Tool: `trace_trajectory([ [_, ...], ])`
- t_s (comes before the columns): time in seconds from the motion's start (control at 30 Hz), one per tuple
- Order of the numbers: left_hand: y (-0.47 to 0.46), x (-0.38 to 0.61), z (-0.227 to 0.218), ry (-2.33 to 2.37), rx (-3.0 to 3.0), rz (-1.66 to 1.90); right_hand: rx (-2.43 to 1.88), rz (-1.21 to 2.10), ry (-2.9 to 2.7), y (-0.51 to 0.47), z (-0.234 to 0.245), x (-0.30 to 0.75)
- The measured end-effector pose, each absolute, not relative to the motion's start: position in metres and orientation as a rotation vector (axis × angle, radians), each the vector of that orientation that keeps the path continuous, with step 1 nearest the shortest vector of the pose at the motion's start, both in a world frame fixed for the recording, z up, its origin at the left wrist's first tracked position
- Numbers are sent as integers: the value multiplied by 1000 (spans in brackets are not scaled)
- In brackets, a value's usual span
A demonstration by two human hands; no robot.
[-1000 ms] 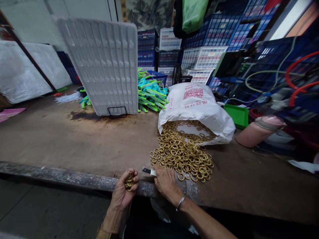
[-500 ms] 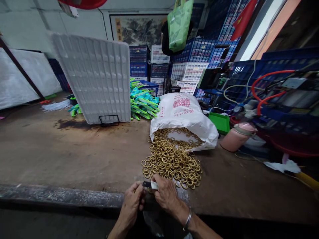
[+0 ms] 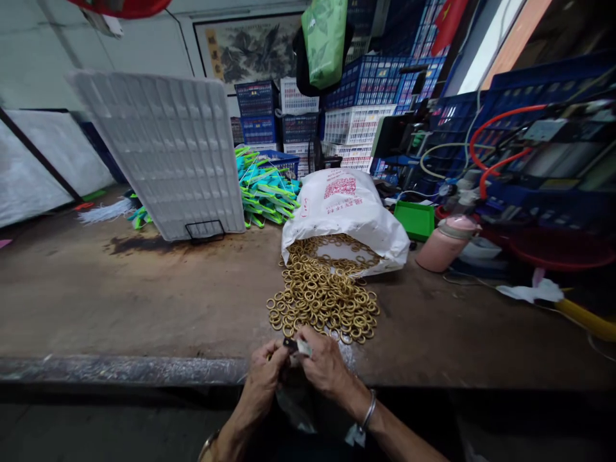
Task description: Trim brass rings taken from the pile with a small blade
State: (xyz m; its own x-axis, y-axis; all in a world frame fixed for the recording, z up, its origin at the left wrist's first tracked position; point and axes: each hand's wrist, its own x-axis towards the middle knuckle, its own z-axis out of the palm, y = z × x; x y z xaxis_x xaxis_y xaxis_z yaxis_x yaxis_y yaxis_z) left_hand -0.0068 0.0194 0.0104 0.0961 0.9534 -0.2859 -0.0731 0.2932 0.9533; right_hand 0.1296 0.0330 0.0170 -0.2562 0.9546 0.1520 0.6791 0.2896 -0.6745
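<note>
My left hand (image 3: 264, 375) and my right hand (image 3: 323, 366) meet at the near edge of a worn brown table (image 3: 144, 295), fingers curled together. Between them sticks up a small tool with a dark tip and a white wrap (image 3: 294, 346), pinched by my right hand. My left hand's fingers are closed; what is in them is hidden. A heap of brass rings (image 3: 323, 298) lies just beyond my hands, spilling from a white sack (image 3: 344, 208) on its side. A metal bangle (image 3: 368, 410) circles my right wrist.
A white moulded tray (image 3: 168, 154) leans upright on a wire stand at the back left, with green and blue plastic parts (image 3: 264, 192) behind it. A pink flask (image 3: 445, 242), a green tray (image 3: 414, 219), hoses and stacked crates fill the right and back.
My left hand, which held brass rings apart at the table edge, has come over to meet my right hand at the tool. The view has tilted up and shifted right.
</note>
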Motion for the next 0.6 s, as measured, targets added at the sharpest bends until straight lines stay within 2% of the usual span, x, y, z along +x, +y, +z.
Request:
trace_trajectory([
  [0.33, 4, 9, 26, 1239, 1408, 1098, -1304, 1403, -1389, 26, 6, 138],
  [0.43, 2, 9, 24, 1222, 1313, 1044, -1318, 1408, -1360, 26, 2, 140],
  [0.6, -1, 8, 18, 1171, 985, 923, -1361, 1233, -1451, 27, 11, 139],
])
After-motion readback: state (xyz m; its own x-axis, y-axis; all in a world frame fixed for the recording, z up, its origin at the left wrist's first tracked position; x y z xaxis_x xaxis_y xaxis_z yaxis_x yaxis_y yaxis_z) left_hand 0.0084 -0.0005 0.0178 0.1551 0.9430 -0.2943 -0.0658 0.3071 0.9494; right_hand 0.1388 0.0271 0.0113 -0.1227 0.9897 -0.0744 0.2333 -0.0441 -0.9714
